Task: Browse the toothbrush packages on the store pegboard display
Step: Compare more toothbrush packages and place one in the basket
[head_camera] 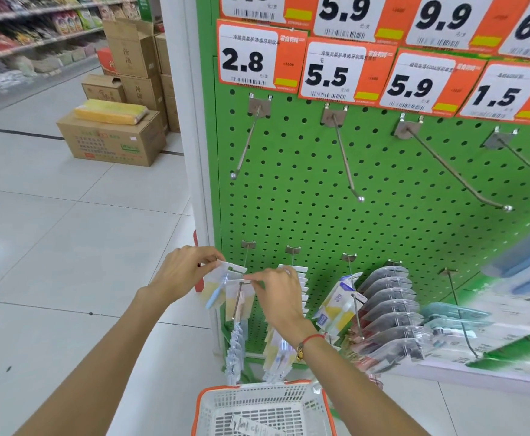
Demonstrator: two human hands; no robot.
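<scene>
Head camera looks down on two bare forearms reaching to the lower row of a green pegboard (289,190). The left hand (182,272) pinches the top card edge of a toothbrush package (218,287) between thumb and curled fingers; the package shows a blue brush against a pale yellow backing and hangs just below that hand. The right hand (278,297), with a red string bracelet (309,339) at the wrist, has its fingers curled at the top of a second package (240,298) where it meets a metal hook (238,302); whether it grips the card or the hook tip I cannot tell. The two hands are close together, fingertips nearly touching across the package tops.

Just right of the right hand a white row of package tabs (301,287) sticks out on the next hook, then a blue and yellow pack (336,306), then a fan of clear blister packs (389,313). Below the right wrist more packages (274,354) hang low on the board. Above both hands four long hooks (345,158) carry nothing, under orange and white price tags (251,58) reading 2.8, 5.5, 5.9 and 1.5.

Beneath the forearms sits a white shopping basket (207,407) with an orange rim. Far left of the left hand, cardboard boxes (113,140) stand on the tiled floor (53,247) near stocked shelves (21,36).
</scene>
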